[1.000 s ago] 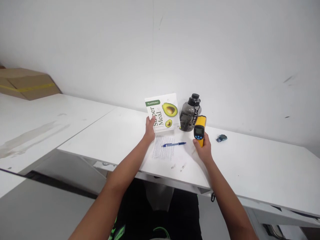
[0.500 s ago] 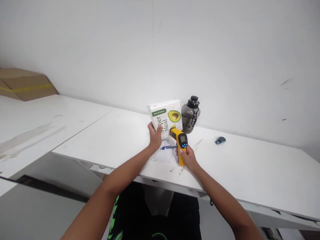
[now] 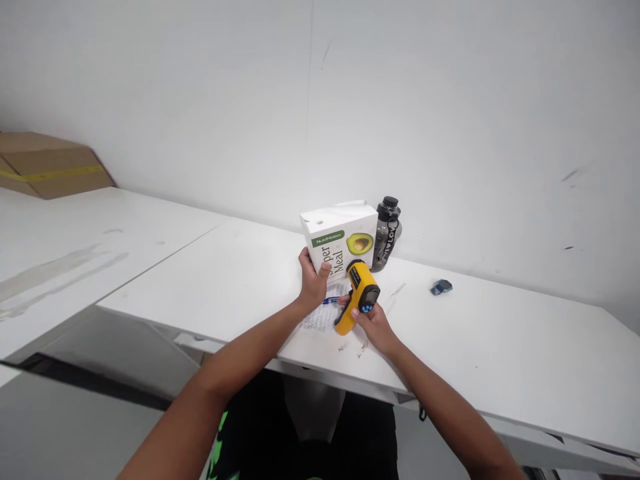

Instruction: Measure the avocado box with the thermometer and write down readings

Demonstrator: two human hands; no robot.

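Note:
My left hand (image 3: 313,280) grips the lower left side of a white food box (image 3: 340,220) with "Super Meal" lettering and avocado pictures; its top leans toward me. My right hand (image 3: 375,327) is wrapped round the handle of a yellow and black infrared thermometer gun (image 3: 357,283). The gun's nose points at the lower front of the box, close to it; I cannot tell whether they touch. Below them a sheet of handwritten paper (image 3: 317,320) lies on the table, with a blue pen (image 3: 330,301) on it, partly hidden by the gun and my fingers.
A dark see-through water bottle (image 3: 387,237) stands behind the box, near the wall. Farther right on the white table (image 3: 500,333) lies a small dark blue-green object (image 3: 441,287). A cardboard box (image 3: 55,167) with yellow tape sits at the far left.
The white box has tilted toward me and shifted slightly right, showing more of its top and covering more of the bottle. The thermometer gun has rotated, its handle bottom swinging left.

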